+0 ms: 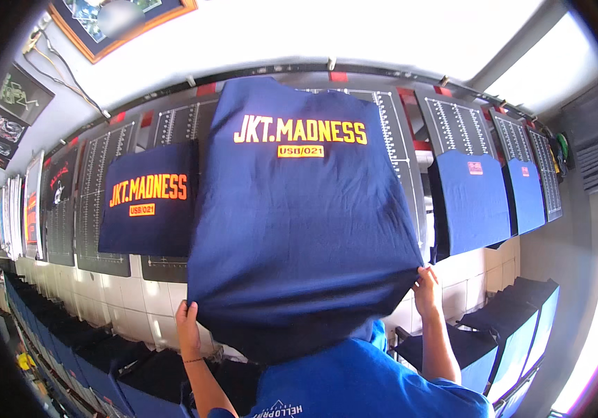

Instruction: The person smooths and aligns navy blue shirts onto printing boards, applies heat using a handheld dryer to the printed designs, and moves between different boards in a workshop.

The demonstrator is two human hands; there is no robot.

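Note:
A navy T-shirt (pixel 306 209) with yellow-orange lettering near its top lies over a dark printing board with white ruled marks, its lower part stretched out toward me. My left hand (pixel 187 326) pinches the shirt's edge at the lower left. At the lower right, my right hand (pixel 426 289) grips the opposite edge. Between the two hands the cloth spreads wide, with soft folds across it. The board (pixel 398 150) under the shirt shows only along its right side and top.
Left of it, another navy shirt (pixel 147 198) with orange lettering lies on a board. Two navy shirts (pixel 472 202) with small red prints lie on boards to the right. Below, rows of dark shirts (pixel 90 355) hang on racks at both sides. A framed picture (pixel 90 49) hangs upper left.

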